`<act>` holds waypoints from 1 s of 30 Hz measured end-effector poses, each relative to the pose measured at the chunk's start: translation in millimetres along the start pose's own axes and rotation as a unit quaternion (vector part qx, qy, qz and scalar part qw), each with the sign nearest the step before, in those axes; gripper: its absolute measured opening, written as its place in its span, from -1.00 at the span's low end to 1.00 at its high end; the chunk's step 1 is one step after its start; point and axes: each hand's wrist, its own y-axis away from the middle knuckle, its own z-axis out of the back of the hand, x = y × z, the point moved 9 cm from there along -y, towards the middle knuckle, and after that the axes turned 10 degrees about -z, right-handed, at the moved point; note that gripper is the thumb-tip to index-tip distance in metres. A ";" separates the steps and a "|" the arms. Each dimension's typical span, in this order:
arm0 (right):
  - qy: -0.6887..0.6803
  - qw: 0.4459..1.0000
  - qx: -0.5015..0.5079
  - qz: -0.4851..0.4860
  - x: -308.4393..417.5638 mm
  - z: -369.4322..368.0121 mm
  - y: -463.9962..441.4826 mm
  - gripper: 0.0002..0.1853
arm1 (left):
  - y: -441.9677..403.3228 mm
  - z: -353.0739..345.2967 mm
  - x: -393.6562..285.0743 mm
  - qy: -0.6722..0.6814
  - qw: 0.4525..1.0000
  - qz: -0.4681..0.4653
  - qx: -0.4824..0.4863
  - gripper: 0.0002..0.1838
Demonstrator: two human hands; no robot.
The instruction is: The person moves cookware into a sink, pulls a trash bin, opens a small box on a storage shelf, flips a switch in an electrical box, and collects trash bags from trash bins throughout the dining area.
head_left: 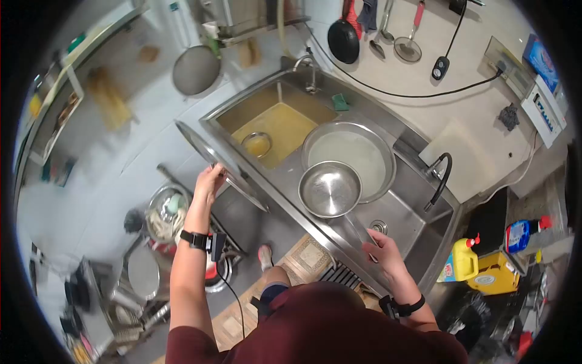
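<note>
My left hand (210,181) is closed on the handle of a wide metal pot lid (245,185), which is tilted nearly edge-on beside the sink's front left edge. In my right hand (385,250) is the handle of a shiny steel saucepan (330,189). The saucepan looks empty and overlaps the near rim of a large metal basin (392,164) holding cloudy water. That basin stands in the steel double sink (415,218). Yellowish water (285,124) fills the left sink bowl, with a small metal bowl (257,144) in it.
A chrome faucet (309,76) and a black faucet (441,182) rise behind the sink. A green scouring pad (340,102) lies on its back ledge. Yellow bottle (461,259) stands right. Metal bowl with food (167,212) is at left. Pans and ladles hang on the wall.
</note>
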 end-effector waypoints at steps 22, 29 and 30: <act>-0.306 0.907 -0.289 0.005 48.3 -115.3 -113.0 -0.51 | -410.8 -104.3 311.8 -0.220 0.878 0.326 0.273 -0.81; -0.293 0.893 -0.341 -0.020 55.5 -101.8 -129.1 -0.52 | -411.0 -108.1 273.7 -0.012 0.943 0.260 0.206 -0.70; -0.271 0.896 -0.351 -0.029 60.6 -100.1 -132.8 -0.52 | -410.6 -108.9 262.0 0.017 0.947 0.238 0.214 -0.66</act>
